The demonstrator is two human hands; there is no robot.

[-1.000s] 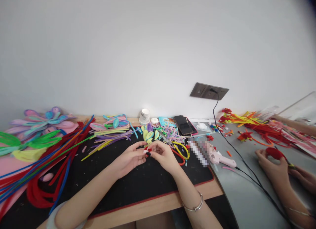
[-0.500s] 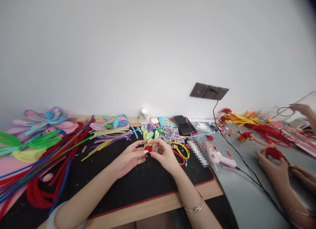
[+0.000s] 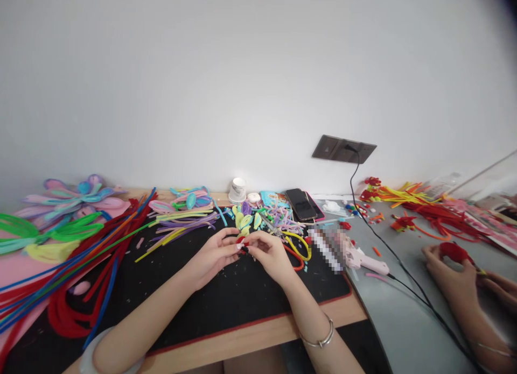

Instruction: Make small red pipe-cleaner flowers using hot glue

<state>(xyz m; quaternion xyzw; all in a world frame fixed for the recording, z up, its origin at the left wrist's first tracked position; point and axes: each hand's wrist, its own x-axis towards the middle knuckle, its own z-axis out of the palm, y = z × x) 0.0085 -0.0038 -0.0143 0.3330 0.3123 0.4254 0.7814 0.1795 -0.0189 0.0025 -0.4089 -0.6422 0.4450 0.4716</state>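
My left hand (image 3: 216, 258) and my right hand (image 3: 269, 255) meet over the black mat (image 3: 226, 304). Between their fingertips is a small red piece (image 3: 243, 241), perhaps bent pipe cleaner; fingers hide most of it. Both hands are closed in a pinch on it. Just behind them lie yellow-green pipe cleaner loops (image 3: 244, 221). To the right of my right hand are scissors with yellow and orange handles (image 3: 307, 248), their blades partly among lilac pipe cleaner pieces (image 3: 283, 215).
Long pipe cleaners (image 3: 121, 239) and a pastel pipe cleaner flower (image 3: 76, 199) lie left. A paper cup (image 3: 237, 190) and phone (image 3: 301, 204) stand behind. On the right are a pink glue gun (image 3: 369, 262), its cord (image 3: 412, 288), and a co-worker's hand (image 3: 452, 277) holding something red.
The red piece has turned between my fingertips and shows less. My hands stay nearly in place. At the far right, a raised hand with a ring-shaped object has left the view.
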